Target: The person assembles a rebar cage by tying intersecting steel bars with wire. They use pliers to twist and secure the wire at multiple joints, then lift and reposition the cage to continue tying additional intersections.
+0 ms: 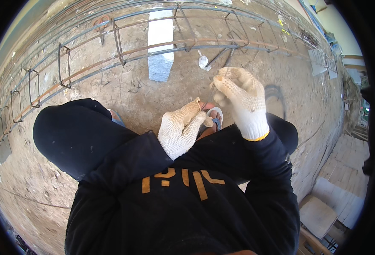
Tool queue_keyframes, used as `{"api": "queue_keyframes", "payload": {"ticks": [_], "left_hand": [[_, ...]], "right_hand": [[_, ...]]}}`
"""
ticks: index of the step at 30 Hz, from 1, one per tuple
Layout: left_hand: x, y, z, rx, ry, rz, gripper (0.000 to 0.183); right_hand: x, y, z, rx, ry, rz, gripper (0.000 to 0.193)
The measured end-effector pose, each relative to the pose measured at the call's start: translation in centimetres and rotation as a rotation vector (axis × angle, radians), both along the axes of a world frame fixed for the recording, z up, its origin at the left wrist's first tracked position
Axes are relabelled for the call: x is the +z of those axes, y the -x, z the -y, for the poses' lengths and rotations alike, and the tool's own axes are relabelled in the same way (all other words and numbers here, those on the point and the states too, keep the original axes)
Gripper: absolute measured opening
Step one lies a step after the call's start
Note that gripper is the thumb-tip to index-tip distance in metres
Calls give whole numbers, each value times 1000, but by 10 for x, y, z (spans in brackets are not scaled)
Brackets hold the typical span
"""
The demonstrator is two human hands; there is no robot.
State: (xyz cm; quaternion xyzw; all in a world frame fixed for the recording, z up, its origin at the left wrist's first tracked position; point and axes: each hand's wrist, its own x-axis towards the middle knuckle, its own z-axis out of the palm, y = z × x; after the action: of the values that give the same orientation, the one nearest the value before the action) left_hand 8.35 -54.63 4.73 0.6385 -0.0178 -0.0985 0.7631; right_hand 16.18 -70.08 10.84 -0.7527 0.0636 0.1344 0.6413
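In a knitted white work glove with a tan palm, my left hand (179,129) is closed in front of my body. Its fingers curl together, and whatever lies between them is too small to name. Higher and to the right, my right hand (243,95) wears a matching glove with a yellow cuff edge. Thumb and fingers there pinch thin dark wire (213,86), whose strands stick out past the fingertips. The two hands are apart. Beyond them, a long cage of steel reinforcing bars (136,54) with square stirrups runs across the ground.
A pale board (160,70) lies on the ground beneath the cage. Near the cage's close bar are a small whitish piece (203,61) and dark rods (217,56). A tool with reddish looped handles (102,22) rests farther left. Coiled wire (275,92) lies right of my right hand.
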Motion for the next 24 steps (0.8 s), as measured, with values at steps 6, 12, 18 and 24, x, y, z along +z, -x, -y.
{"api": "queue_keyframes", "payload": {"ticks": [6,12,18,24], "left_hand": [[-15,-3,3,36,-28,190,31],[-18,-2,-3,-52,-254,352,33],[-19,-5,-7,-21,-391,438,31],[-21,-7,-3,-31,-354,422,32]], "right_hand": [[-2,-6,-1,222,338,544,23],[-1,-10,-3,195,155,56,39],[-15,-6,-11,-126,-289,77,47],[-14,-10,-1,24,-48,95,32]]}}
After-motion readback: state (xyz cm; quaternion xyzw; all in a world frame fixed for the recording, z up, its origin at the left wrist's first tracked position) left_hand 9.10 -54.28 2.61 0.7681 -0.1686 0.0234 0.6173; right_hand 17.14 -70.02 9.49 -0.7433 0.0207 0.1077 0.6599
